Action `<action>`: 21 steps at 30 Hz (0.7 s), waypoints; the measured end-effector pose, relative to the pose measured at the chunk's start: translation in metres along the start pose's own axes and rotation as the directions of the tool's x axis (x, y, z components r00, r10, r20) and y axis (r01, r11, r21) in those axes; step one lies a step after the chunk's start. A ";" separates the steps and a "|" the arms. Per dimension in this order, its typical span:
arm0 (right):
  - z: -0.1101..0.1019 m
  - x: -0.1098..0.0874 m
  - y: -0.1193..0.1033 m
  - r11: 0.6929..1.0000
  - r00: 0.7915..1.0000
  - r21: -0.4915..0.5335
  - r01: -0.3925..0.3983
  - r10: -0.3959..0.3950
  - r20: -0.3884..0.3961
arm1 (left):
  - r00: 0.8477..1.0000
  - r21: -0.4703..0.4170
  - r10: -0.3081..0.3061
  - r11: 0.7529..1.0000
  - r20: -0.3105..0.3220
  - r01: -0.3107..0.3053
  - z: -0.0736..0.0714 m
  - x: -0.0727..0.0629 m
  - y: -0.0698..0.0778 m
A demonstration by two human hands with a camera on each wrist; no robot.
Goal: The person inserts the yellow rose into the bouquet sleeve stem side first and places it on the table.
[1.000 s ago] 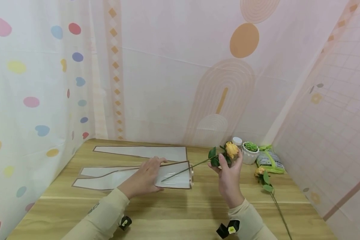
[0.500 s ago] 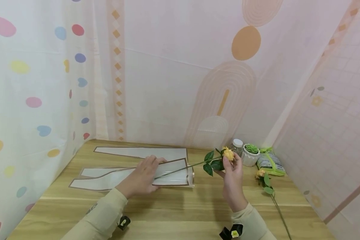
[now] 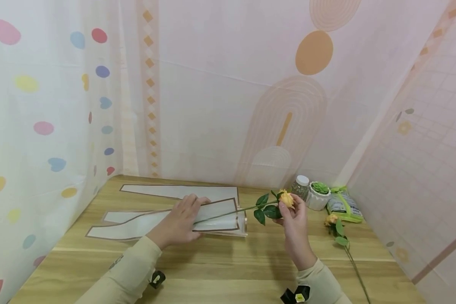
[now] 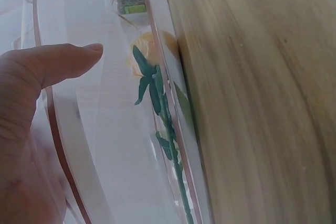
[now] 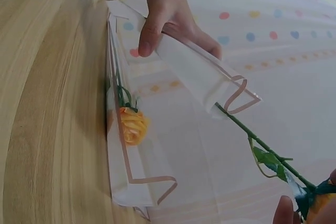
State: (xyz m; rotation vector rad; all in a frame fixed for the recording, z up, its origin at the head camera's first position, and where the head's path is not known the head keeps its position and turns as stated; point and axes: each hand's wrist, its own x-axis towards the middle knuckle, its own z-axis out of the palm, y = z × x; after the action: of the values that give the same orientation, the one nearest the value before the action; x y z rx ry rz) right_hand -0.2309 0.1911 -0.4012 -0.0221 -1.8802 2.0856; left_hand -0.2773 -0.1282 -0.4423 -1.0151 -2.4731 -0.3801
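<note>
My left hand grips a white flower sleeve with a brown border and a clear front, thumb on one side and fingers across the other. The sleeve's mouth points right. My right hand pinches a yellow artificial rose just at its head. Its green stem runs through the mouth into the sleeve, while the dark green leaves stay outside. Beneath the gripped sleeve, a second sleeve lies on the table with another yellow rose inside.
Another white sleeve lies flat at the back of the wooden table. A loose yellow rose lies at right. Behind it stand a white-lidded jar, a potted succulent and a green-edged package.
My right hand has lowered the rose slightly and moved it left, sliding its stem deeper into the sleeve until the tip reaches my left hand. My left hand keeps its grip on the sleeve.
</note>
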 end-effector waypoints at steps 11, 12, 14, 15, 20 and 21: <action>0.002 0.001 -0.001 0.998 0.998 -0.069 -0.004 0.008 0.057 | 1.000 -0.003 -0.017 1.000 0.014 0.017 -0.002 0.001 0.000; 0.001 0.001 -0.001 0.997 0.998 -0.076 -0.004 0.009 0.064 | 1.000 0.001 -0.013 1.000 0.013 0.013 -0.003 0.001 0.000; 0.001 0.001 -0.001 0.996 0.996 -0.089 0.000 0.008 0.090 | 1.000 -0.001 -0.010 1.000 0.013 0.010 -0.004 0.002 0.000; 0.001 0.001 -0.001 0.996 0.994 -0.093 0.003 0.007 0.106 | 1.000 -0.002 -0.009 1.000 0.012 0.009 -0.004 0.002 0.000; 0.001 0.000 -0.002 0.992 0.988 -0.127 0.020 0.000 0.155 | 1.000 -0.010 -0.019 1.000 0.016 0.019 -0.006 0.001 0.000; 0.001 0.000 -0.002 0.991 0.988 -0.133 0.017 0.004 0.154 | 1.000 -0.009 -0.021 1.000 0.015 0.021 -0.006 0.001 0.000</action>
State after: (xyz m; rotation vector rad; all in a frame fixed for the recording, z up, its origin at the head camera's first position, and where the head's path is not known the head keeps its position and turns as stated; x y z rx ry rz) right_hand -0.2304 0.1898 -0.3990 0.1170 -2.1058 2.0039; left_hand -0.2762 -0.1298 -0.4370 -1.0000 -2.4992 -0.3915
